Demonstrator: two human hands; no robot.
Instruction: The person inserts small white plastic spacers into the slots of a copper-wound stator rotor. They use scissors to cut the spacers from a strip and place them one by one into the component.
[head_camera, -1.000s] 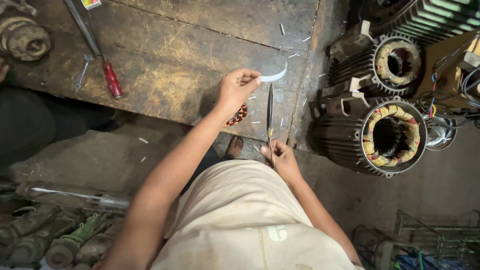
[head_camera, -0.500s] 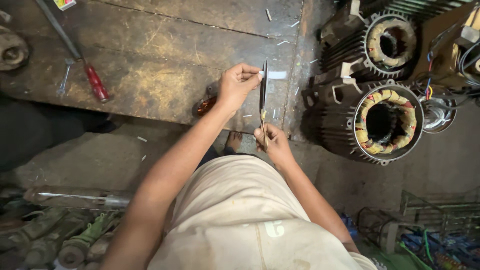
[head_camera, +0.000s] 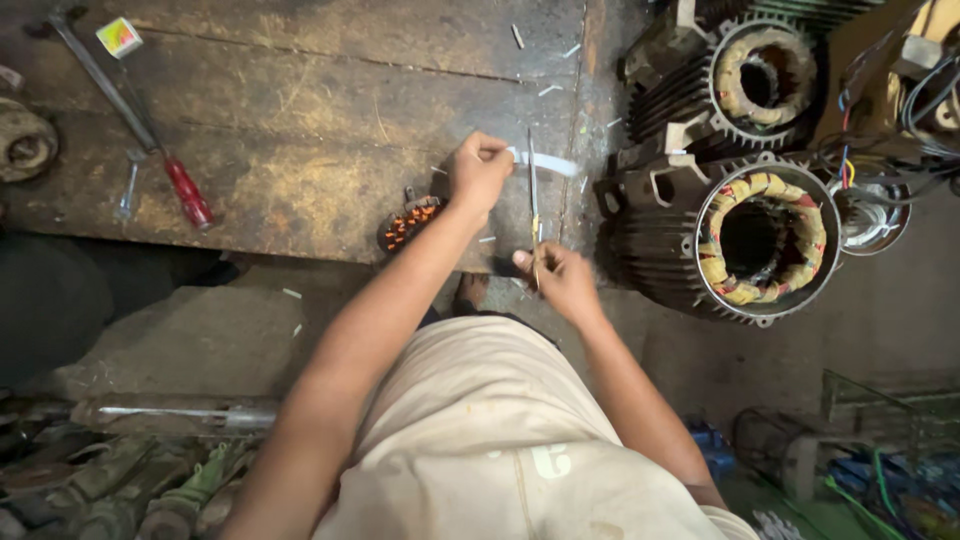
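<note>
1. Your left hand (head_camera: 478, 172) pinches one end of a pale strip (head_camera: 545, 162), thumb and fingers pressed together on it. The strip runs out to the right above the worn wooden bench (head_camera: 300, 130), near the bench's right edge.
2. Your right hand (head_camera: 560, 280) is closed round the handles of a pair of scissors (head_camera: 533, 200). The blades point away from you and stand across the strip. I cannot tell how far the blades are parted.
3. Judgement: the step in hand is a cut across the strip. Keep the strip taut and level, and keep the blades square to it so the cut end comes out straight. Hold your pinch well back from the blade line.
4. Close on the right stands a motor stator with yellow windings (head_camera: 760, 235), with a second stator (head_camera: 755, 85) behind it. The free end of the strip lies near their cooling fins. Let neither elbow nor scissor tip swing that way.
5. A small orange-wound coil (head_camera: 410, 225) lies at the near bench edge, just beside your left wrist. Judgement: a knock could tip it off.
6. Open room is to the left. A red-handled screwdriver (head_camera: 185, 190) and a small wrench (head_camera: 130, 185) lie well apart from your hands.
</note>
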